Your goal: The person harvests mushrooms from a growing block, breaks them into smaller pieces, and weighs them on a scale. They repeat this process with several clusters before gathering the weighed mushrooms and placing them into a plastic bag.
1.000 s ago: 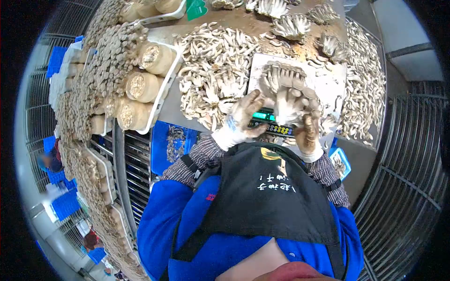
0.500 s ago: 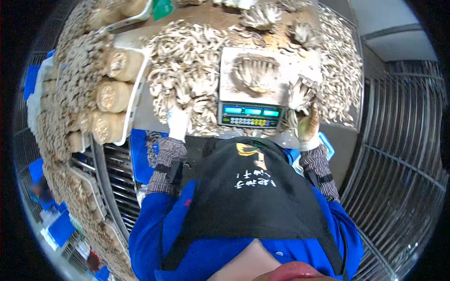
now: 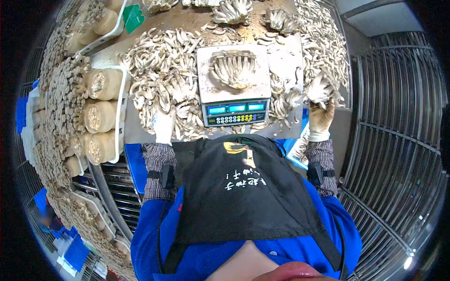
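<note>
My right hand point(image 3: 321, 121), in a stained white glove, is closed around the base of a mushroom cluster point(image 3: 320, 90) and holds it right of the scale, near the table's front edge. My left hand point(image 3: 163, 126), in a white glove, rests at the near edge of the loose mushroom pile point(image 3: 161, 65); its fingertips are hidden among the mushrooms. Between the hands stands a digital scale point(image 3: 235, 107) with lit blue displays, digits too small to read. Another mushroom cluster point(image 3: 233, 70) sits on its white plate, caps toward the far side.
More clusters point(image 3: 232, 10) and crumbs lie at the table's back. Loose mushrooms point(image 3: 323, 33) cover the right side. At left, crates point(image 3: 123, 93) hold bottles point(image 3: 101, 119) with mushrooms growing from them. A metal rack point(image 3: 398, 107) stands at right, and a blue-edged container point(image 3: 300, 145) below the table.
My right hand has moved right, carrying the cluster from beside the scale plate toward the table's right front. The left hand stays by the pile. The whole view has shifted slightly.
</note>
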`<state>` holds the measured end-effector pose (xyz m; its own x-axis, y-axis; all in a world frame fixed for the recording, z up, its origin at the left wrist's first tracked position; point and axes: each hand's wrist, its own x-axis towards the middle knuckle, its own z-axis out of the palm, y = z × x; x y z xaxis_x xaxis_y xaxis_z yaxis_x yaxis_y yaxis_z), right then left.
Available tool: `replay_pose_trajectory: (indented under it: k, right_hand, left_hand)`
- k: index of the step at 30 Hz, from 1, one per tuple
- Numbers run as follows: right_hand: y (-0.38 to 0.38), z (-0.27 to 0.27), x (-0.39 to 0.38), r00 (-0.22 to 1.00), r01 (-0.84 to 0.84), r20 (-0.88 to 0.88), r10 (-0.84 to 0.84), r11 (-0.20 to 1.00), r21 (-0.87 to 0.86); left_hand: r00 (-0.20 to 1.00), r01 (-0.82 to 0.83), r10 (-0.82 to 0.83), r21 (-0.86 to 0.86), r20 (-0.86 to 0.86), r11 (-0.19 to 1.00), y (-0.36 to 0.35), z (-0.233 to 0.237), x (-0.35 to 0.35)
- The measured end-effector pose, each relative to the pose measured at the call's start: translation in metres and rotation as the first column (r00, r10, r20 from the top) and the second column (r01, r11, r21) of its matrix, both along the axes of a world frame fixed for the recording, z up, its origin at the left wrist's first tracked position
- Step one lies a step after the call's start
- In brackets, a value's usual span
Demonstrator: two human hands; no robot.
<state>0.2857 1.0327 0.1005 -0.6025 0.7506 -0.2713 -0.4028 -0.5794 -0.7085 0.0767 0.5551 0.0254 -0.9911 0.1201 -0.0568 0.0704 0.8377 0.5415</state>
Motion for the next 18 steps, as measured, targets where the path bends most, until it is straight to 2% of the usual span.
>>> replay_pose_trajectory:
  k: [2, 4, 6, 8, 9, 11, 12, 13, 14, 15, 16, 18]
  right_hand:
    - [-0.006, -0.012, -0.004, 0.998, -0.038, -0.047, 0.033, 0.993, -0.111]
    - [-0.015, -0.024, -0.003, 0.994, -0.086, -0.079, 0.078, 0.991, -0.099]
    - [-0.024, -0.024, -0.008, 0.989, -0.115, -0.107, 0.104, 0.989, -0.095]
    - [-0.035, -0.018, -0.014, 0.973, -0.215, -0.059, 0.225, 0.967, 0.137]
    - [-0.045, -0.004, -0.021, 0.973, -0.214, -0.063, 0.224, 0.967, 0.138]
    - [-0.065, 0.034, -0.04, 0.935, -0.328, -0.038, 0.352, 0.902, 0.282]
    - [-0.07, 0.041, -0.047, 0.922, -0.343, -0.011, 0.388, 0.827, 0.446]
    - [-0.073, 0.035, -0.048, 0.931, -0.338, 0.014, 0.364, 0.85, 0.404]
    - [-0.082, 0.047, -0.055, 0.93, -0.338, 0.009, 0.366, 0.849, 0.406]
    - [-0.094, 0.07, -0.067, 0.896, -0.408, 0.041, 0.442, 0.785, 0.466]
    - [-0.106, 0.084, -0.076, 0.857, -0.47, 0.076, 0.511, 0.711, 0.522]
    - [-0.132, 0.104, -0.09, 0.825, -0.527, 0.104, 0.556, 0.689, 0.498]
  left_hand:
    - [1.0, -0.008, 0.008, 0.021, 0.019, 1.0, -0.002, 0.002, 0.001]
    - [0.999, 0.003, -0.005, 0.031, 0.044, 1.0, -0.007, 0.002, 0.001]
    - [0.995, 0.002, -0.003, 0.003, 0.097, 1.0, 0.0, 0.028, 0.002]
    - [0.989, -0.03, 0.027, 0.019, 0.149, 0.999, 0.004, 0.042, 0.007]
    - [0.989, -0.029, 0.026, 0.019, 0.145, 0.999, 0.003, 0.041, 0.008]
    - [0.997, -0.075, 0.077, -0.062, 0.018, 0.995, -0.002, 0.036, 0.009]
    - [0.987, -0.045, 0.028, -0.107, -0.156, 0.993, 0.005, 0.048, 0.012]
    - [0.986, -0.047, 0.029, -0.106, -0.162, 0.993, 0.013, 0.06, 0.012]
    - [0.993, 0.018, -0.012, 0.05, -0.116, 0.999, 0.025, 0.082, 0.013]
    - [0.995, 0.074, -0.059, 0.206, -0.078, 0.976, 0.034, 0.095, 0.015]
    - [0.976, 0.196, -0.149, 0.354, -0.157, 0.914, 0.042, 0.093, 0.014]
    - [0.959, 0.185, -0.268, 0.519, 0.089, 0.834, 0.073, 0.128, 0.02]
